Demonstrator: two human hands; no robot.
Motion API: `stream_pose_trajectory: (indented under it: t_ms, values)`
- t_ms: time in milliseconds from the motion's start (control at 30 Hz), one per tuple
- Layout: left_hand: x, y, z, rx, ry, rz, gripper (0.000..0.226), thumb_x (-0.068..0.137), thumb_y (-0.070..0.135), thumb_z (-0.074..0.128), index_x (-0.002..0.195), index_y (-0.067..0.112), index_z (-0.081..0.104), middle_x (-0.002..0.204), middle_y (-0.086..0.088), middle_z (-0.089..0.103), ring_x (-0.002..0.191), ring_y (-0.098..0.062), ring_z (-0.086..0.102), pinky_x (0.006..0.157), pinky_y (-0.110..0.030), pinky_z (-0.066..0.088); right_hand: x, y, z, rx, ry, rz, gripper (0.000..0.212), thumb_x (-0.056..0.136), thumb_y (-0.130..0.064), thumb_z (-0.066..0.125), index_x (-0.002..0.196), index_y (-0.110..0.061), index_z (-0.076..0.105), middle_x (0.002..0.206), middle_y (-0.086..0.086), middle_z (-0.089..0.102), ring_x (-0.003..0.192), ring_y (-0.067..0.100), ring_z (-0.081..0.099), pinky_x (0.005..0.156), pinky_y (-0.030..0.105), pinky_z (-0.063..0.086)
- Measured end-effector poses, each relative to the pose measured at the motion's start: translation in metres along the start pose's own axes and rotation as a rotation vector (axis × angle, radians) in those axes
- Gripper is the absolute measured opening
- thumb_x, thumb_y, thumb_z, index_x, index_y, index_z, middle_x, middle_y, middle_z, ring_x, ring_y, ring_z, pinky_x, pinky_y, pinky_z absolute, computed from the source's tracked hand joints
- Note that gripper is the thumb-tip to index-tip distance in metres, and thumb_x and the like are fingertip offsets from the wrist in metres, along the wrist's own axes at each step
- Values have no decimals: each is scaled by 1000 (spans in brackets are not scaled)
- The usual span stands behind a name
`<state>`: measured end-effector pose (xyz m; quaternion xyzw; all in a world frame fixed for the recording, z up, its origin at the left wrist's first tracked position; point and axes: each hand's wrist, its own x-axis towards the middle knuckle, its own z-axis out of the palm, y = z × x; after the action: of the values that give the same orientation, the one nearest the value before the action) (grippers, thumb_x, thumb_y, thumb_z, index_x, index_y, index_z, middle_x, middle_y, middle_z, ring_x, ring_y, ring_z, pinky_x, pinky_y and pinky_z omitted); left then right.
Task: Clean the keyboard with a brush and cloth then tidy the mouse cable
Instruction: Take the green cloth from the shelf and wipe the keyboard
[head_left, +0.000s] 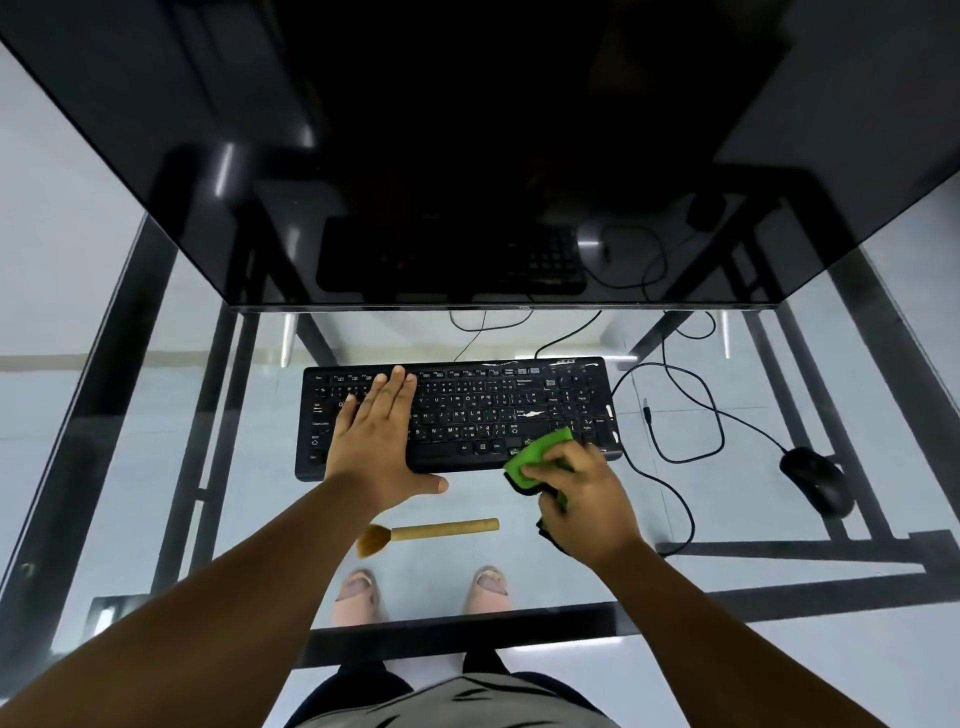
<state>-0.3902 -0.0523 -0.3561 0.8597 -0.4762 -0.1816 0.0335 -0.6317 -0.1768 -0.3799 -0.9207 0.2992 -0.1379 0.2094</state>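
Observation:
A black keyboard (493, 400) lies on the glass desk (156, 467) below the monitor. My left hand (376, 436) lies flat on the keyboard's left half, fingers straight. My right hand (584, 499) grips a green cloth (540, 454), which touches the keyboard's front right corner. A wooden-handled brush (431, 532) lies on the glass in front of the keyboard, bristles to the left. The black mouse (815, 480) sits at the right, and its cable (691, 410) runs in loose loops between it and the keyboard.
A large dark monitor (467, 156) fills the upper view and overhangs the desk's back. Black frame bars (779, 551) show under the glass. My feet (421, 592) are visible through the glass, near the desk's front edge.

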Motion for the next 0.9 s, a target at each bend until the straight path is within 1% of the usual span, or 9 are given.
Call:
stream_pose_trajectory:
  t_ms: [133,233,333,400,467,533,700,833,900]
  values:
    - [2,4,1,-39,-11,10,133,60,75,68,153,20,-11,161,5,-16,148,-13,-15,120,-38,-7,-12,6,2,59,215,223,38,72,-2,62,104,-15,76,104,4,61,90,26,57,72,30,54]
    - [3,11,2,-51,-6,26,132,61,75,67,154,19,-9,161,4,-15,148,-14,-14,121,-38,-5,-13,-2,7,45,148,161,43,72,2,67,110,-16,74,112,5,61,95,26,55,78,26,50]
    - [3,19,3,-53,-2,32,130,63,75,66,153,20,-10,161,5,-16,148,-14,-14,121,-37,-4,-15,8,2,4,91,100,39,72,-1,65,106,-18,75,110,2,63,93,24,55,75,25,51]
    - [3,22,5,-74,-2,32,129,65,74,66,153,20,-10,161,5,-16,148,-13,-14,120,-36,-4,-20,19,-2,-6,188,190,36,73,-3,61,103,-16,76,107,2,63,90,25,56,73,28,53]
    - [3,27,7,-94,-4,27,128,66,74,65,154,20,-10,161,5,-17,148,-13,-15,120,-36,-4,-23,25,-3,40,325,359,35,75,0,61,104,-13,75,109,6,62,92,28,58,75,34,55]
    - [3,31,9,-91,-3,22,127,66,75,64,154,19,-9,161,4,-17,147,-14,-15,121,-37,-3,-22,24,-2,72,351,413,39,75,4,64,109,-12,73,115,8,61,95,30,58,78,35,53]
    - [3,36,12,-83,24,-14,127,65,76,63,154,18,-8,161,4,-17,148,-14,-15,121,-38,-1,-23,23,-4,4,164,191,37,74,-7,58,105,-17,75,115,1,65,90,24,56,76,26,49]
    - [4,37,10,-74,39,-28,127,64,73,67,154,18,-5,162,3,-10,149,-15,-9,121,-38,2,-22,36,-11,53,330,384,33,75,0,59,101,-12,76,109,4,66,94,29,60,80,26,46]
    - [5,39,8,-62,38,-44,130,61,72,70,154,19,-5,162,4,-9,149,-16,-8,120,-39,4,-17,39,-14,63,353,422,36,75,8,64,103,-10,75,110,6,67,95,31,60,83,27,44]
